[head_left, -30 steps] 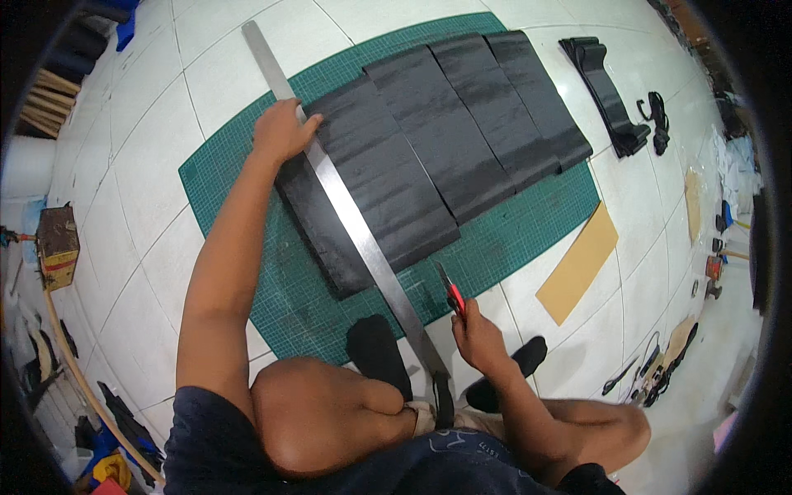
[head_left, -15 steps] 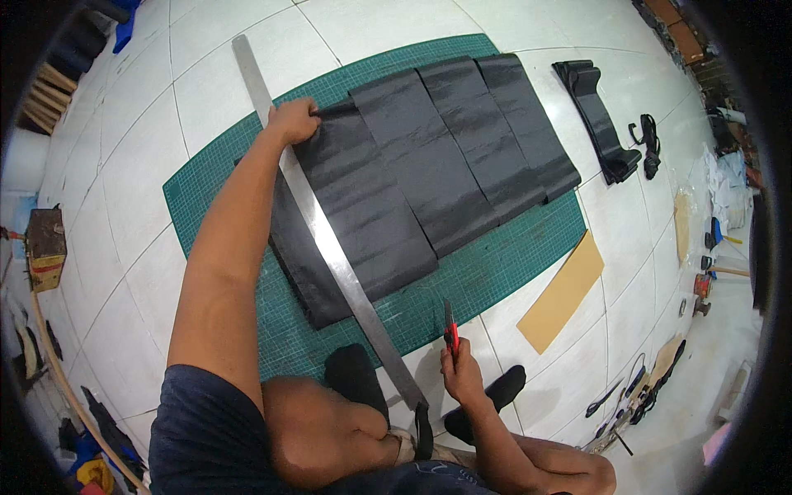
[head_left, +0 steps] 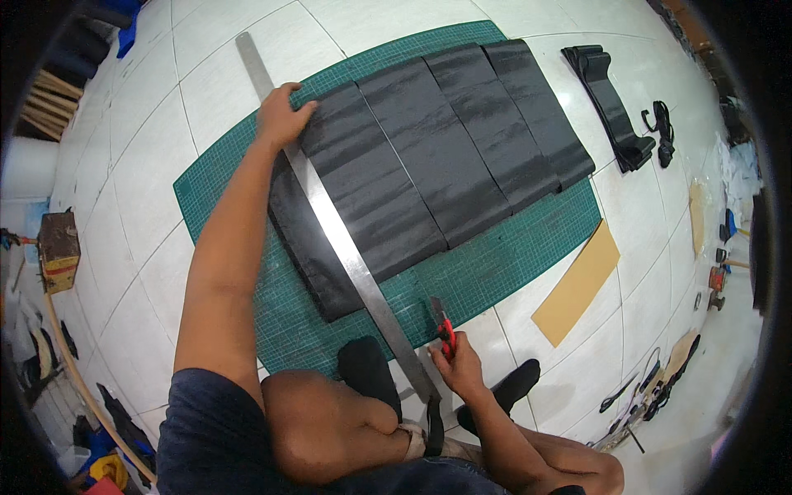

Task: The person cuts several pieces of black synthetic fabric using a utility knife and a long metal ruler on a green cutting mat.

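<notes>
Tiled floor [head_left: 136, 177], boxy tin [head_left: 59, 247] — contents unclear, right hand [head_left: 459, 366] gripping cutter [head_left: 446, 336]

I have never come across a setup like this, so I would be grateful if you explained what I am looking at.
There is no machine here: a person works with two bare hands. The view comes from a wide fisheye camera on the person's head, looking down, which is why straight lines bend near the rim.

On the white tiled floor lies a green gridded mat, and on it overlapping black sheets. To the right are a tan strip, a folded black piece and a bundled black cord.

The left hand lies on a long metal ruler, which slants across the sheets. The right hand holds a red-handled knife, its blade pointing away from the person.
</notes>
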The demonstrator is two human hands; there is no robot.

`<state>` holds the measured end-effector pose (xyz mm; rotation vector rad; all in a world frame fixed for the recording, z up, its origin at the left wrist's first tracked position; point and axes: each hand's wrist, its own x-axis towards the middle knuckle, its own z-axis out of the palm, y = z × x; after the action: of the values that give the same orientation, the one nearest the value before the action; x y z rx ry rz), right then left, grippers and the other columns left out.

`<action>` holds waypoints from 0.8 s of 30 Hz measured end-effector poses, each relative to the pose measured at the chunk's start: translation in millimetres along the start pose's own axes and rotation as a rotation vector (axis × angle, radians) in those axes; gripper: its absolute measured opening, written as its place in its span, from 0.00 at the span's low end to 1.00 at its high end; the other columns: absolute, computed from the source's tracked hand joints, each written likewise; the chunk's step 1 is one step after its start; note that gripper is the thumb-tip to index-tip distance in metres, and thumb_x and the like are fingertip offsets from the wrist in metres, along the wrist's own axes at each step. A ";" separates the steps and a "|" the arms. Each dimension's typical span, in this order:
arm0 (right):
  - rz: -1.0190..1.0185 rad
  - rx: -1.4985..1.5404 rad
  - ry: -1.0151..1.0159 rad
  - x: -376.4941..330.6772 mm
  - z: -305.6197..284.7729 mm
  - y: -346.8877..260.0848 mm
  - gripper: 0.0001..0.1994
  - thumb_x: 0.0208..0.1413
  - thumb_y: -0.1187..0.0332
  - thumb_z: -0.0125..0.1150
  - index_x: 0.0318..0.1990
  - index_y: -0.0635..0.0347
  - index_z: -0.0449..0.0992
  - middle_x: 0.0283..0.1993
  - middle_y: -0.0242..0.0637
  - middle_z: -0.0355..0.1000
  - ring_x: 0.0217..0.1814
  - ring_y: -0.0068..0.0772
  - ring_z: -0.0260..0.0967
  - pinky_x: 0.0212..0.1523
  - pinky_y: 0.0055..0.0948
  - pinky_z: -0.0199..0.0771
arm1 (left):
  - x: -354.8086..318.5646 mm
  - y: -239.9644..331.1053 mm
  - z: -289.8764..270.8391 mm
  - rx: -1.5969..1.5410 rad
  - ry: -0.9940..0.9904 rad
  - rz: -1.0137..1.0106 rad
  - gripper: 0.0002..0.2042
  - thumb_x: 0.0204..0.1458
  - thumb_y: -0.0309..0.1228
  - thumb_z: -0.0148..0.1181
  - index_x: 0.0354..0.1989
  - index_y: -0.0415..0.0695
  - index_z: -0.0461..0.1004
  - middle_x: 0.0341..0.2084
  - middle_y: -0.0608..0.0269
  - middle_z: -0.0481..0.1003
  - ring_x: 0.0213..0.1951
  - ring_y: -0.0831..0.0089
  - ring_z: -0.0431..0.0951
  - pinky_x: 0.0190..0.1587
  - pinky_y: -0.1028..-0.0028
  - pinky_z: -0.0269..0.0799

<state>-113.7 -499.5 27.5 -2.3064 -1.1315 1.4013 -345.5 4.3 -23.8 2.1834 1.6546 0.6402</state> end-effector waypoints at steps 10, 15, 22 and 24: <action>-0.314 -0.151 0.082 0.2 59.3 -26.4 0.23 0.49 0.59 0.71 0.44 0.62 0.66 0.42 0.49 0.68 0.43 0.57 0.71 0.38 0.50 0.74 | -51.9 -112.7 -51.2 0.090 -0.221 -0.255 0.23 0.49 0.40 0.62 0.51 0.37 0.78 0.46 0.43 0.78 0.49 0.51 0.79 0.54 0.59 0.73; -0.309 -0.126 0.098 2.1 65.9 -24.0 0.23 0.48 0.65 0.68 0.46 0.63 0.63 0.45 0.51 0.64 0.43 0.59 0.70 0.39 0.51 0.75 | -56.4 -93.0 -50.6 0.020 -0.268 -0.201 0.21 0.50 0.40 0.64 0.47 0.36 0.79 0.41 0.44 0.80 0.46 0.52 0.80 0.51 0.60 0.74; -0.268 0.091 0.099 -13.6 46.7 -49.2 0.24 0.46 0.64 0.67 0.46 0.67 0.64 0.43 0.54 0.63 0.43 0.61 0.69 0.42 0.50 0.73 | -60.9 -84.0 -45.7 -0.056 -0.243 -0.235 0.21 0.53 0.41 0.59 0.47 0.36 0.79 0.44 0.44 0.79 0.48 0.52 0.79 0.53 0.61 0.72; -0.268 0.095 0.093 -10.2 40.6 -59.1 0.25 0.46 0.63 0.68 0.45 0.67 0.64 0.42 0.55 0.64 0.43 0.61 0.69 0.42 0.49 0.72 | -66.0 -97.6 -46.7 -0.038 -0.189 -0.212 0.21 0.55 0.42 0.57 0.48 0.38 0.79 0.45 0.44 0.78 0.50 0.51 0.77 0.54 0.60 0.70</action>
<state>-179.5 -474.5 44.5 -2.0424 -1.2613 1.2088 -464.8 -33.0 -44.3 1.9407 1.7264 0.3904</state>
